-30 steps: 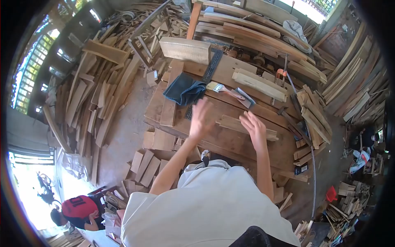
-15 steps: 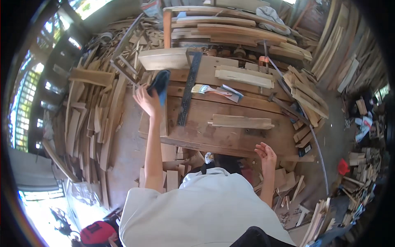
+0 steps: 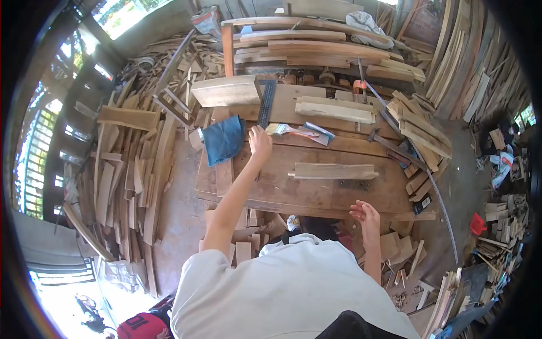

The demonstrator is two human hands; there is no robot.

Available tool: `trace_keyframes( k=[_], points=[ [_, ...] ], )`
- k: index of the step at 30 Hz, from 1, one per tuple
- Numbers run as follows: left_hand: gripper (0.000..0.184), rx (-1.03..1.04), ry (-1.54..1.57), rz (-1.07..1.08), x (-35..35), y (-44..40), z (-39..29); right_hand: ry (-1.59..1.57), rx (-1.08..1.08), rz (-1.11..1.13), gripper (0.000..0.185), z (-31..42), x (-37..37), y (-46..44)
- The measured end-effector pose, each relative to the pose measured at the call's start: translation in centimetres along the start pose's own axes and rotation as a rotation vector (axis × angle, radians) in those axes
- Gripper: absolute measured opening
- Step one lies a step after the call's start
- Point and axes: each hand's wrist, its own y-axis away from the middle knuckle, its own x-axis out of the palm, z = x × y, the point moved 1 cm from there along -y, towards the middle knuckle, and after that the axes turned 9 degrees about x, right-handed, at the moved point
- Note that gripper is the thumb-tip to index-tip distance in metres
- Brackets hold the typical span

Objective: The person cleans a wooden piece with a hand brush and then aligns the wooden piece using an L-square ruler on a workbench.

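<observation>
My left hand (image 3: 260,144) is closed over the middle of a long black ruler (image 3: 267,100), whose lower part is mostly hidden behind the hand and forearm. Just right of those fingers lies a paintbrush (image 3: 302,132) with pale bristles. A folded sheet (image 3: 319,134), blue and grey, is beside its handle. To the left, a dark blue cloth (image 3: 224,141) drapes over a board (image 3: 224,179) at the table's left end. My right hand (image 3: 368,217) hovers by the table's front edge, fingers loosely bent and apart, holding nothing.
On the wooden workbench (image 3: 316,198) are short wood strips (image 3: 334,170), a thicker pale stack (image 3: 335,109), a block (image 3: 226,91) and a hammer (image 3: 395,148). Boards (image 3: 127,117) lean at the left. Offcuts (image 3: 420,127) crowd the right end.
The blue cloth has left my left hand and now lies spread at the table's left end. That hand has moved right and down onto the black ruler. My right hand stays nearly still.
</observation>
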Motion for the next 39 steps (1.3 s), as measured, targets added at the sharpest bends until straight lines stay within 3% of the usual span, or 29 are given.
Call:
trace_keyframes(
  k=[4,7,11,13,15,17,18,21,24,25,27,30,32,34,37,39],
  points=[
    [0.048,-0.066,-0.138,0.046,1.6,-2.4,1.8,0.051,-0.030,-0.007,0.028,0.2,-0.9,-0.1],
    [0.060,-0.035,0.069,-0.043,1.7,-3.0,2.7,0.009,-0.007,-0.024,0.028,-1.1,-2.4,-0.4],
    [0.057,-0.172,0.043,-0.108,1.2,-5.4,3.7,0.011,0.037,-0.054,0.029,-1.3,-3.3,-0.2],
    [0.062,-0.145,0.126,0.152,2.1,-7.1,4.7,0.011,0.030,-0.043,0.029,-1.1,-3.7,-0.6],
    [0.068,-0.147,0.117,0.087,4.0,-7.9,5.3,0.005,0.024,-0.032,0.029,-0.9,-4.0,-1.0],
    [0.076,-0.332,0.238,0.038,3.2,-8.1,4.1,0.018,-0.001,-0.033,0.029,-0.4,-4.0,-1.3],
    [0.076,-0.339,0.259,0.110,2.6,-8.6,3.7,0.020,-0.010,-0.031,0.029,-0.1,-4.1,-1.3],
    [0.071,-0.193,0.337,-0.017,0.4,-9.7,2.1,0.021,-0.009,-0.045,0.029,0.2,-4.1,-1.2],
    [0.066,-0.128,0.646,-0.037,-1.2,-11.2,0.7,0.011,0.011,-0.033,0.028,0.2,-4.0,-1.1],
    [0.059,-0.020,0.773,-0.171,-1.0,-11.3,0.1,0.038,-0.004,-0.032,0.029,0.4,-3.7,-1.0],
    [0.053,0.026,0.876,-0.146,-6.0,-9.5,-4.1,0.059,-0.012,-0.040,0.029,1.5,-2.4,0.0],
    [0.058,0.196,0.936,-0.192,-10.9,-5.2,-11.2,0.207,-0.082,-0.045,0.029,4.6,0.1,2.0],
    [0.063,0.314,0.746,-0.253,-14.9,-1.7,-16.5,0.342,-0.343,0.207,0.031,6.3,1.9,3.1],
    [0.063,0.362,0.830,-0.274,-16.1,1.2,-20.5,0.454,-0.413,0.311,0.042,7.5,3.8,4.1],
    [0.065,0.301,0.966,-0.278,-14.6,4.5,-26.0,0.684,-0.527,0.266,0.066,7.9,6.8,5.1],
    [0.067,0.240,1.156,-0.201,-12.8,6.4,-29.3,0.662,-0.596,0.097,0.066,5.2,6.0,3.2]
  ],
)
